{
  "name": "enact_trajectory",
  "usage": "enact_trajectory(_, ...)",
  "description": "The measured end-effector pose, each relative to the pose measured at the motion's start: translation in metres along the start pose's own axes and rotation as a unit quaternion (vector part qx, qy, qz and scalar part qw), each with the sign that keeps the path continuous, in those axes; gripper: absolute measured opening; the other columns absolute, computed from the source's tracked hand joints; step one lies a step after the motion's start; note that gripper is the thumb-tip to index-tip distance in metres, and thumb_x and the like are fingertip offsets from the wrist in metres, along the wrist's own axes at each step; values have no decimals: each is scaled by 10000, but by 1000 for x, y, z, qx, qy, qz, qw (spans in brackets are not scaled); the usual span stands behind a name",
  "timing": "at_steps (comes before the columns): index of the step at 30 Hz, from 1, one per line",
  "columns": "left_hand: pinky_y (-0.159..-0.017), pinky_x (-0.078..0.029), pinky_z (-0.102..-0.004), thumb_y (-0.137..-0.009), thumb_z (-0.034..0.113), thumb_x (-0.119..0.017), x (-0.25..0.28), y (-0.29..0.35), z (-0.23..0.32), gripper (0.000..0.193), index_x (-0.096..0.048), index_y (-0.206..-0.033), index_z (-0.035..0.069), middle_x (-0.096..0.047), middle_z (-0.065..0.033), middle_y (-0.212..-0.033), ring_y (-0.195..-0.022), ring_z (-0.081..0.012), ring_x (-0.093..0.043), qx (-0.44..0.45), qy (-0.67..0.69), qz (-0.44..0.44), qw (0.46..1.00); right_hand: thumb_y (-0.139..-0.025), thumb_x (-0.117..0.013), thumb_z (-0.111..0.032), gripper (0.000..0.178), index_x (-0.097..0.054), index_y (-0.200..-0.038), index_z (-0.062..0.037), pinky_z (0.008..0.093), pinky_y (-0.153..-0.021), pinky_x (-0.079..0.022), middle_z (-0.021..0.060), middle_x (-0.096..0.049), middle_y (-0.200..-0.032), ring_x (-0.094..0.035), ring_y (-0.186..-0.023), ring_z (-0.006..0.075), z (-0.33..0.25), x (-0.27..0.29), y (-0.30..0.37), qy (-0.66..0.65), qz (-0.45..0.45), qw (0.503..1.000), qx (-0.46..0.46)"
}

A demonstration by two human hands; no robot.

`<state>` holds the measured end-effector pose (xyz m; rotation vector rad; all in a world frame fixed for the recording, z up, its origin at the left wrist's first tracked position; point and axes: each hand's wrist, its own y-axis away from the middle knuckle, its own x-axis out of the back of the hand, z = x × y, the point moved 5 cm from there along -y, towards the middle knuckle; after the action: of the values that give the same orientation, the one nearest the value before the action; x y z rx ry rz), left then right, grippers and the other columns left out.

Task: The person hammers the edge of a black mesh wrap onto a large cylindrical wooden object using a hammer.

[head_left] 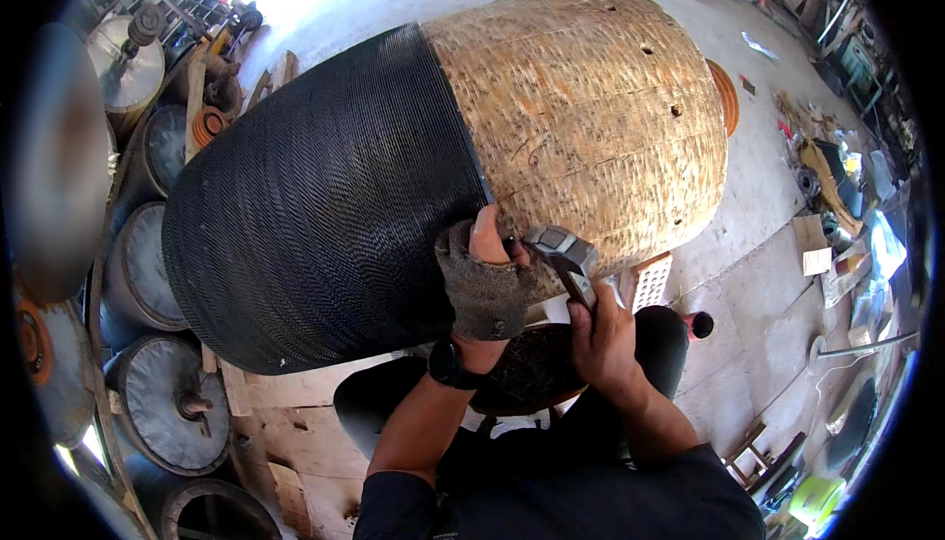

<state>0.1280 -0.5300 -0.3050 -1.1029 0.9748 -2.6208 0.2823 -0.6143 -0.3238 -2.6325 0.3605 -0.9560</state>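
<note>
Roller [591, 117], bulky and barrel-shaped, spreads from 9 through 12 to 1 o'clock of the hands, its long axis running roughly from 8 to 2 o'clock. Past its left end, at 9 o'clock, are drums [153, 264] with grey round faces; at 8 o'clock a hollow drum [212, 489] shows an open rim and a dark inside, too dim to make out. Black ribbed cover [305, 205] wraps the roller's left part and ends near the middle, against bare, pitted wood. Left hand [482, 279], in a grey glove that leaves the fingers partly bare, is at that edge, the nearer of the two; its fingers are bent close together, but I cannot tell whether they pinch anything small. Between the knees is a dark, round, vessel-like thing [522, 404], its contents unclear. Right hand [605, 343], at 4 o'clock of the left and apart from it, is clamped round the handle of a hammer [561, 250], whose head lies just beside the left fingers. By the right knee, a red cylindrical container [699, 325] shows a dark mouth. Near 3 o'clock lies a cardboard box [813, 245], its inside hidden.
</note>
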Motion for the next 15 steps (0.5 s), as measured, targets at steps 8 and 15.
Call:
enact_trajectory(8, -911, -415, -553, -764, 46, -692, -3, 3, -3, 675, -426, -1379, -43, -583, -183, -1008, -953, -374, -565, -19, -26, 22, 999, -940, -624, -137, 186, -489, -944, -10, 524, -567, -482, 263, -613, -738, -619, -688, 482, -10, 1, -2, 3, -1, 1000, 22)
enact_trajectory(15, -952, -421, -538, -802, 105, -699, 7, 42, 2, 704, -400, -1419, -57, -559, -213, -1155, -1055, -383, -554, -16, 17, 15, 1000, -919, -638, -89, 220, -531, -1080, 16, 467, -587, -509, 252, -614, -736, -637, -672, 453, 6, 3, 3, -25, -1, 1000, -1)
